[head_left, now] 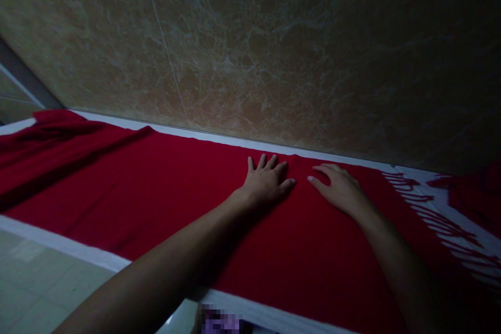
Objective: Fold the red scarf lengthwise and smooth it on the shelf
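A long red scarf (168, 188) lies spread along a narrow white table (62, 242). Its right end carries a row of knotted fringe (438, 214), while the left part is bunched into folds. Pressed flat on the cloth with fingers spread is my left hand (266, 180), near the scarf's far edge. To its right, my right hand (338, 188) is on or just over the scarf, thumb and fingers apart and slightly curved. Neither hand grips anything.
Behind the table rises a brown marbled tile wall (250, 52). More red cloth (477, 193) is heaped at the far right, past the fringe. Pale floor tiles (31, 282) show at the lower left. A pixelated purple patch (221, 321) sits at the bottom edge.
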Demonstrator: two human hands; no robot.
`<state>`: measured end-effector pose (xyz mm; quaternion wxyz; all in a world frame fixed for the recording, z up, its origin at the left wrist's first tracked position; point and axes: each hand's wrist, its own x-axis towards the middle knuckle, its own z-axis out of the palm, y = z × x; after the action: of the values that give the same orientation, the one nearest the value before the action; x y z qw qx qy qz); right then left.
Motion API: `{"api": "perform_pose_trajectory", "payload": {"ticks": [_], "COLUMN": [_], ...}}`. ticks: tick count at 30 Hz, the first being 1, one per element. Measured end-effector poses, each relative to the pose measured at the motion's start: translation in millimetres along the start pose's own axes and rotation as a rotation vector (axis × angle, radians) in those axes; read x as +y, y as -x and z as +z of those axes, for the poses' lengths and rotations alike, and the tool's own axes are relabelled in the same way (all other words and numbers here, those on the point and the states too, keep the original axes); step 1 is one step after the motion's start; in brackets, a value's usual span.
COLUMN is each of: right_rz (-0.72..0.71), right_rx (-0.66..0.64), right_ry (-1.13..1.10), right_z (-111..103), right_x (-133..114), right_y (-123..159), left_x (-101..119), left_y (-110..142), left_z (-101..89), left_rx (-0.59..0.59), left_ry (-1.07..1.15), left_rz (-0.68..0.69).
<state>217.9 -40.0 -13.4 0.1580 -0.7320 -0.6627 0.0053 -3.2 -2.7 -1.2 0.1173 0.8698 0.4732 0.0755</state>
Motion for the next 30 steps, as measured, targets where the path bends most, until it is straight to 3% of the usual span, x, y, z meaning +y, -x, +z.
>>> {"api": "perform_pose_trajectory", "payload": {"ticks": [30], "right_rz": [-0.017], "right_rx": [0.015], "right_ry": [-0.003], "right_z": [1.4], "right_x": [1.7], "right_y": [-0.5], "left_x": [-0.3], "left_y": [0.4], "left_z": [1.3], "left_rx": [0.02], "left_ry": [0.007], "left_rz": [0.001]}}
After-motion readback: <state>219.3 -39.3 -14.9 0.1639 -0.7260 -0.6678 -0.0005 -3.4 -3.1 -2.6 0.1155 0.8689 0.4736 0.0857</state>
